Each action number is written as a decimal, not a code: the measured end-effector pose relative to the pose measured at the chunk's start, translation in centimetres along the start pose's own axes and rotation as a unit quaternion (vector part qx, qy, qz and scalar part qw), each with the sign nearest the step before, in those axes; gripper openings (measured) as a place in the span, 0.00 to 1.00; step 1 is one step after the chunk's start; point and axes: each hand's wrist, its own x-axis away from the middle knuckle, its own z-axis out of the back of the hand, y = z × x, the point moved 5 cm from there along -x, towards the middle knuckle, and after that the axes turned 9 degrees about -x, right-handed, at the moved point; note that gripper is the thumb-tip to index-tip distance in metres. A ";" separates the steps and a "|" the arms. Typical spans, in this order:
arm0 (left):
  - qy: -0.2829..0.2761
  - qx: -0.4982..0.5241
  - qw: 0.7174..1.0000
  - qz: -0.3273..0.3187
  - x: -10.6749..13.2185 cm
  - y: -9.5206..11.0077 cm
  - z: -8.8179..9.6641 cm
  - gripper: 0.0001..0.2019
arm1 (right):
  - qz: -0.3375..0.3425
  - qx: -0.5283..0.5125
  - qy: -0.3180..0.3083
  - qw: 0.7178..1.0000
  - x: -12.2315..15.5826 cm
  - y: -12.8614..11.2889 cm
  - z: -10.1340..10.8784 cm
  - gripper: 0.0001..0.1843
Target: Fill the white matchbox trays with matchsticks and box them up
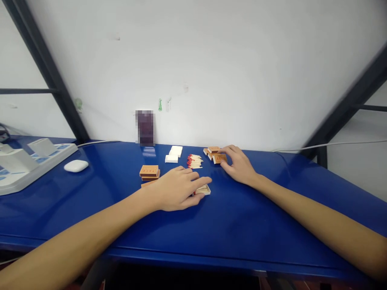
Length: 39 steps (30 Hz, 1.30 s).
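My left hand is closed around a small white matchbox tray on the blue table, with thumb and fingers on either side of it. Red-tipped matches lie inside the tray; the hand covers its left part. Further right, my right hand has its thumb and fingertips on an orange matchbox sleeve, at the front of a small heap of orange matchbox sleeves. Between the hands and the wall lies a pile of loose matches, red heads to the left.
Orange matchboxes are stacked left of my left hand, partly hidden by it. White empty trays lie behind. A blurred dark upright object leans at the wall. Further left are a white rounded case and a power strip with plugs.
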 end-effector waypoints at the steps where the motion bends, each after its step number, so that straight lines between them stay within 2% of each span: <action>1: -0.004 0.003 1.000 0.001 0.1 0.0 -0.2 0.22 | 0.000 0.011 -0.024 1.000 0.1 -0.2 -0.4 0.18; 3: -0.011 0.003 1.000 0.002 0.2 0.0 -0.6 0.25 | -0.002 0.027 -0.055 0.998 0.2 -0.7 -1.0 0.21; 7: -0.015 -0.001 1.000 0.001 0.2 -0.1 -0.9 0.25 | -0.043 0.023 -0.068 0.996 0.2 -0.1 -1.5 0.24; 13: -0.019 0.031 0.999 -0.003 0.1 -0.3 -1.4 0.21 | -0.049 0.012 -0.067 0.996 0.1 0.9 -1.9 0.20; 17: -0.013 0.041 0.999 0.000 0.1 -0.7 -1.5 0.15 | 0.016 0.002 -0.034 0.999 0.2 -1.2 -0.9 0.15; 19: -0.014 0.036 0.999 0.012 0.1 -1.2 -1.5 0.14 | 0.056 -0.040 -0.029 0.997 0.5 -2.8 -0.5 0.15; 24: -0.008 0.035 0.998 0.052 0.3 -2.3 -1.4 0.12 | 0.089 -0.146 -0.126 0.977 1.5 -5.7 -1.2 0.15; 27: -0.015 0.045 0.997 0.067 0.3 -2.6 -1.5 0.10 | 0.093 -0.174 -0.162 0.967 1.7 -6.3 -1.6 0.15; 31: -0.027 0.054 0.995 0.073 0.2 -2.5 -1.6 0.06 | 0.096 -0.180 -0.179 0.962 1.6 -6.7 -1.6 0.15; 39: -0.023 0.062 0.996 0.064 0.3 -2.6 -1.6 0.08 | 0.095 -0.181 -0.168 0.964 1.7 -7.5 -1.4 0.15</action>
